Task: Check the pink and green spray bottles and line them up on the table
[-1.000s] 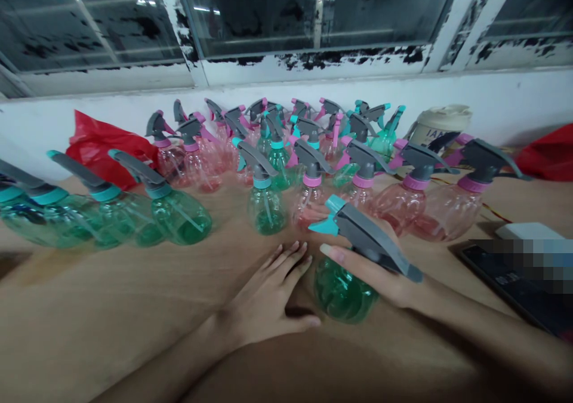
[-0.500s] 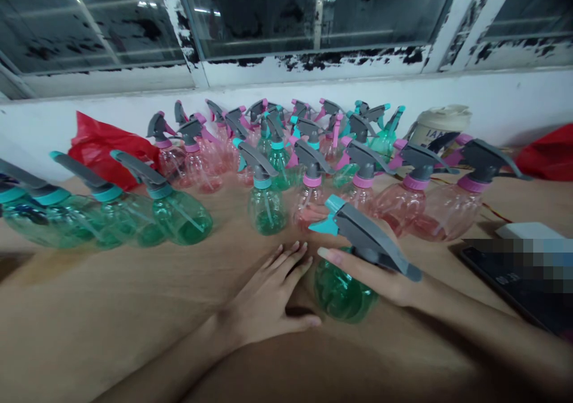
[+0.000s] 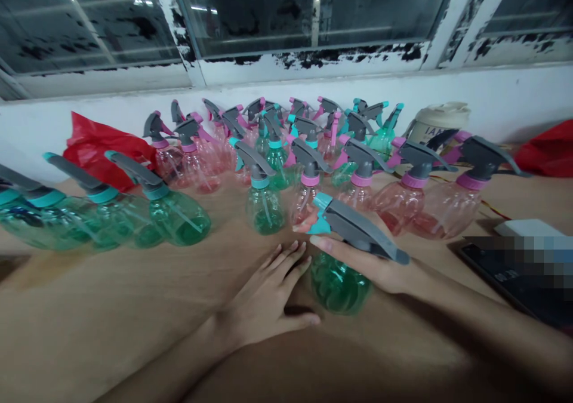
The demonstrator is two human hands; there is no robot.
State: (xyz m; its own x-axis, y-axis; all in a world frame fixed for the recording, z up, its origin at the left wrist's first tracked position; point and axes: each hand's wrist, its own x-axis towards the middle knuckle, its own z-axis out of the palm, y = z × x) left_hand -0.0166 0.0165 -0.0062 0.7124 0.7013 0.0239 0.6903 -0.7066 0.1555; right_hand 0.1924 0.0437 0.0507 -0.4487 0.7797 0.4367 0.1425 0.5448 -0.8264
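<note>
A green spray bottle with a grey head and turquoise nozzle is in my right hand. My thumb and fingers wrap round its neck below the trigger head, and the nozzle points left and away from me. My left hand lies flat on the wooden table, fingers spread, just left of that bottle and holding nothing. Straight ahead stands another green spray bottle, beside a pink spray bottle.
Several green spray bottles line the left side. More pink and green ones crowd the back, near a red bag and a pale tub. On the right lie a phone, a white box and another red bag.
My right hand and the green spray bottle have shifted slightly left and up. My left hand stays flat in place.
</note>
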